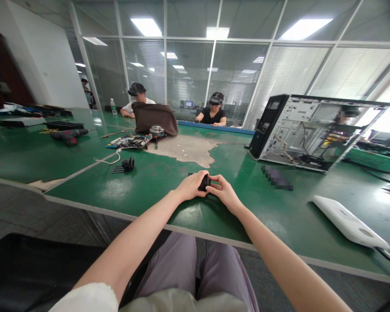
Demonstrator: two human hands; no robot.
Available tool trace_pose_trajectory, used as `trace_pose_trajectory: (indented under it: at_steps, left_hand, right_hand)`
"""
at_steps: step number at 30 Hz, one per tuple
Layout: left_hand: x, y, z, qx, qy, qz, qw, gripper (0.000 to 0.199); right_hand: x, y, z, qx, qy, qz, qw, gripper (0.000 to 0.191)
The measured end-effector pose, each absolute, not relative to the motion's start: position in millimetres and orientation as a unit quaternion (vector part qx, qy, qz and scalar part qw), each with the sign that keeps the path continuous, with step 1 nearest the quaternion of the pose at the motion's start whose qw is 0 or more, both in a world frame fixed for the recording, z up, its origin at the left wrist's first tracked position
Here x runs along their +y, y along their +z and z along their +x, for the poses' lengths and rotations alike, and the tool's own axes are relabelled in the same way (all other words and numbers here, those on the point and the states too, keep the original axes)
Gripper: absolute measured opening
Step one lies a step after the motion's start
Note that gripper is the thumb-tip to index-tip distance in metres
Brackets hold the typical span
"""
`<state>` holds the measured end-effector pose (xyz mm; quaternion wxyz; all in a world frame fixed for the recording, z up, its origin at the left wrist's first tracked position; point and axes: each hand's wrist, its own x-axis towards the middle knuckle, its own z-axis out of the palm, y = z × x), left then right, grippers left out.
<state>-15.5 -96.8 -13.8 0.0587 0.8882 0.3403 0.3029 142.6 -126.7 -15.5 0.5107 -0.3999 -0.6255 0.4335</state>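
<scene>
Pale cloth [178,302] is lying nearest; my left hand [192,186] and right hand [225,191] are pinching a black part [203,183], maybe steadying it.

small blk part [203,183], partly hidden, held btwn l hand [191,186] & r hand [226,193] nr green table [149,184] edge.

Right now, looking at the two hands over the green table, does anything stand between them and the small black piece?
Nothing visible does. The left hand holds the small black piece, and the right hand's fingertips are at its edge. The fingers hide part of it.
</scene>
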Motion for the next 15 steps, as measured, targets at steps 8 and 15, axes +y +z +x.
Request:
trace_pose_trajectory:
  at_steps: [8, 15]
  left_hand:
    - [-96.0, -13.3, -14.9, 0.338, 0.305, 0.888, 0.058, 0.057]
    - [-97.0, -11.9, -15.0, 0.338, 0.305, 0.889, 0.058, 0.057]
  right_hand:
    - [-123.0, -15.8, 138.5, -0.615, 0.398, -0.425, 0.531, 0.024]
    - [-124.3, -15.6, 139.9, -0.637, 0.404, -0.418, 0.507, 0.027]
